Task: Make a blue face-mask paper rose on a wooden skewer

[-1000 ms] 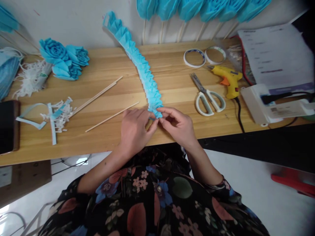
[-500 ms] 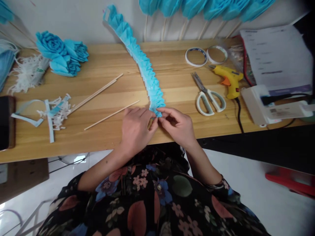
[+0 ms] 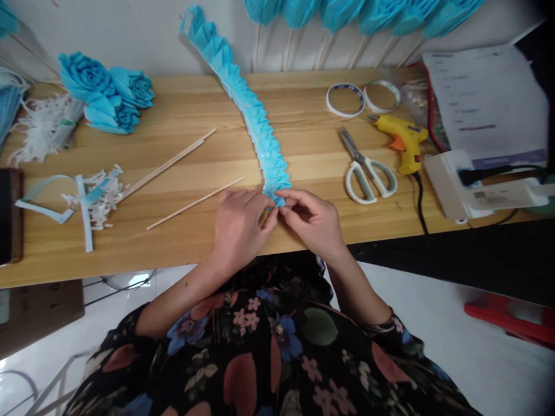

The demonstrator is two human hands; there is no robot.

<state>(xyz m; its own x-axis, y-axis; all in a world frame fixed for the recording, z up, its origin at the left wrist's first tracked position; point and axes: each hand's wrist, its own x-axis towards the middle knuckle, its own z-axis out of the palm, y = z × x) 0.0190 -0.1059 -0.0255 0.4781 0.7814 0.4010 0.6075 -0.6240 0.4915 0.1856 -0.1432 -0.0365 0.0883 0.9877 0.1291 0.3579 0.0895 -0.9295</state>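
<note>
A long strip of folded blue crepe-like material [image 3: 249, 107] runs from the wall down across the table to my hands. Its near end is pinched between the fingertips of my left hand [image 3: 243, 222] and my right hand [image 3: 313, 222], which almost meet at the table's front edge. Both hands are closed on that end, and the fingers partly cover it. To the left of my left hand lies a thin wooden stick [image 3: 195, 202]. Scissors with white handles [image 3: 364, 167] rest to the right of my right hand, blades pointing away.
A yellow glue gun [image 3: 403, 138], a white power strip [image 3: 481, 188] and two tape rolls [image 3: 346, 100] are at the right. Blue fabric-like flowers [image 3: 104, 92], white scraps [image 3: 102, 196], two more sticks [image 3: 169, 164] and a phone [image 3: 9, 216] are at the left. Stemmed blue flowers [image 3: 342, 13] stand along the wall.
Almost nothing differs. Both hands keep hold of the strip's near end in the same place; the view has shifted very slightly.
</note>
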